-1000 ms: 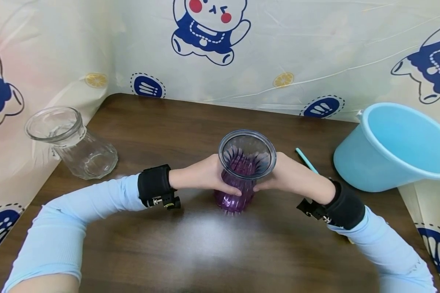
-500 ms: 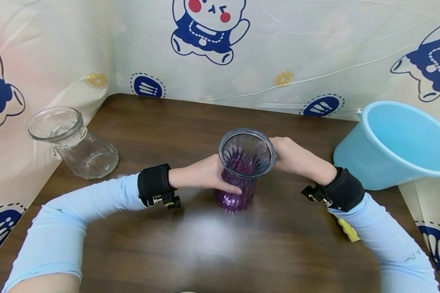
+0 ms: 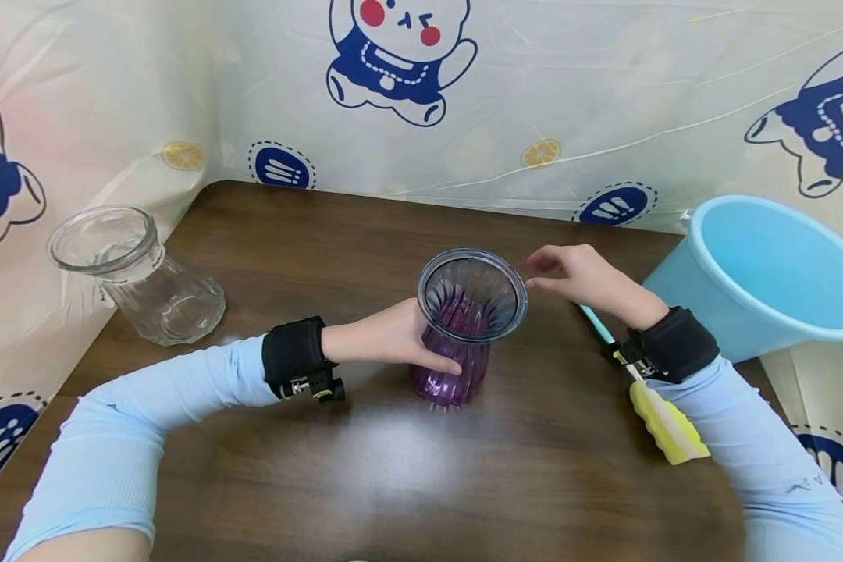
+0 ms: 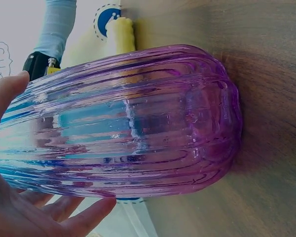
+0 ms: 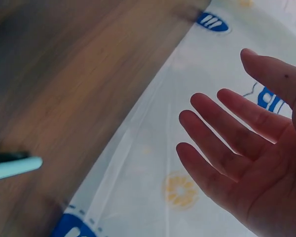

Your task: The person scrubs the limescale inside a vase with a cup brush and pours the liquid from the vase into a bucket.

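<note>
Left hand [image 3: 396,332] steadies purple vase [image 3: 471,351]

The vase stands upright mid-table [image 3: 393,468], the left hand curled round it; the right hand [image 3: 579,273], fingers loosely parted, holds nothing just beside the rim. The step appears to be steadying; the next move probably calls for a secure left grip. Two glass vases, one purple, one clear [image 3: 147,281]; one blue bucket [image 3: 702,297]; one yellow-headed brush [image 3: 663,421].

Even, bright head view; glare on the dark brown wooden table [image 3: 393,507].
A pale reflection spreads across its near middle; highlights streak the ribbed purple glass vase [image 4: 177,118]. The right-wrist view is dimmer, the bare right hand [image 5: 261,168] shaded, the table blurred.
</note>
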`<act>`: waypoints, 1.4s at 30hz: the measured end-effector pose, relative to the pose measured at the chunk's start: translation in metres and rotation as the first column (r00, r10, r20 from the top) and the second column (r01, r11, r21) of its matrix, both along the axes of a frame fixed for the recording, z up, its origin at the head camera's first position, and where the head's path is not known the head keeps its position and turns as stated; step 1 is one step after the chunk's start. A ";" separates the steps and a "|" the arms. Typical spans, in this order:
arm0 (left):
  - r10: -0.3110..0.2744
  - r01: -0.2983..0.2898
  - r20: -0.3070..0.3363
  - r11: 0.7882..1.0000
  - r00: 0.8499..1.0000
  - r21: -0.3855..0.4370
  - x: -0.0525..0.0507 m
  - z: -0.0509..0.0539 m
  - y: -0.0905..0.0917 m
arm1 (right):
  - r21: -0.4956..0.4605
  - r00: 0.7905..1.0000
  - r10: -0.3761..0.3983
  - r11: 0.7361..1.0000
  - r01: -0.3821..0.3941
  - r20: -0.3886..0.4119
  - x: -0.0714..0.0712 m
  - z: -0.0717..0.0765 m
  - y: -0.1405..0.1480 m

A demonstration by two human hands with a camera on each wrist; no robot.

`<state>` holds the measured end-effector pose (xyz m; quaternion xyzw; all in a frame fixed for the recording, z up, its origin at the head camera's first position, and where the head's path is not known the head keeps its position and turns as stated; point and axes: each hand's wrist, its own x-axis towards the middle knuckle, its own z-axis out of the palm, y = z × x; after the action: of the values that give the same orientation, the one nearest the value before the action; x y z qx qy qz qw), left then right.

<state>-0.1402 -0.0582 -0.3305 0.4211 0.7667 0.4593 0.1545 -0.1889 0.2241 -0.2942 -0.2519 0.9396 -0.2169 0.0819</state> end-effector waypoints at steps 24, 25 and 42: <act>-0.013 0.013 0.029 1.000 0.999 -0.017 0.000 0.002 -0.001 | 0.205 0.953 -0.206 0.965 0.161 0.222 -0.035 -0.038 0.048; -0.011 0.012 0.030 1.000 0.999 -0.016 0.000 0.002 0.000 | 0.214 0.947 -0.212 0.963 0.161 0.242 -0.036 -0.040 0.050; -0.012 0.012 0.042 1.000 0.999 0.004 0.001 -0.001 -0.001 | 0.330 0.886 -0.305 0.925 0.189 0.350 -0.051 -0.067 0.057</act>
<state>-0.1394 -0.0591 -0.3311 0.4162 0.7600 0.4683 0.1726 -0.2395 0.2814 -0.3617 -0.0653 0.9494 -0.1335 0.2766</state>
